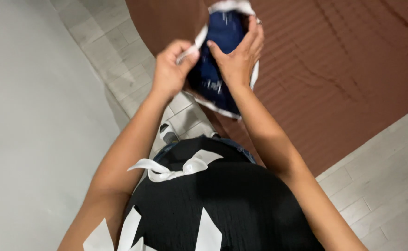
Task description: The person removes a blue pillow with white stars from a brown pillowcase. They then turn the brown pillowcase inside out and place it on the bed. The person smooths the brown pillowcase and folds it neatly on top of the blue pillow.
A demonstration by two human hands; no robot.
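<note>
Two hands (169, 69) (238, 58) grip navy garment (213, 74) over brown bedspread (343, 69); grey tile floor (385, 186), white wall (22, 116).

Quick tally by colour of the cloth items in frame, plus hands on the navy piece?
Navy cloth with white trim, held by left hand and right hand: 1
Brown ribbed bedcover: 1
Black top with white bows: 1
Hands on the navy cloth: 2
Total: 3 cloth items, 2 hands
</note>
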